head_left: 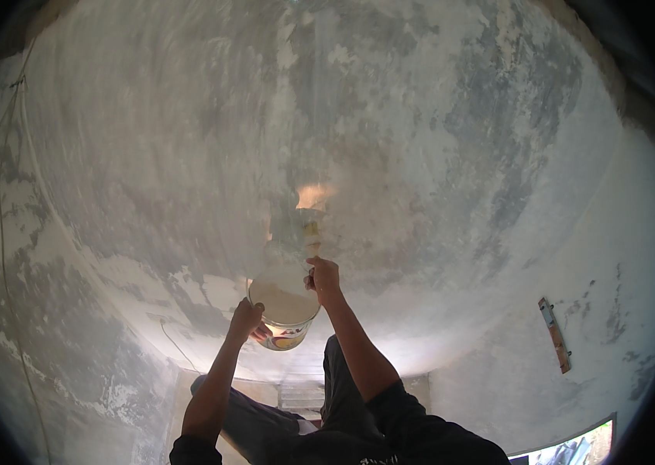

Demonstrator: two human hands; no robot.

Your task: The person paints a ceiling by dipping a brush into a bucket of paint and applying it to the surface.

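Note:
A round bucket (281, 339) with a colourful printed side is in front of me, filled with a pale, greyish-white liquid (285, 298). My left hand (247, 319) is closed on the bucket's left rim. Just above its right edge, my right hand (324, 277) is wrapped around the handle of a paintbrush (312, 236). The brush points upward, its bristle end at the patchy grey wall (389, 155). Whether the bristles touch the wall I cannot tell.
Thin cables (3, 256) hang down the left wall. A narrow brown strip (554, 335) is fixed to the right wall. Below are my bent legs (257, 415) and a slatted pale surface (300, 397). A bright opening (587, 448) lies at the lower right.

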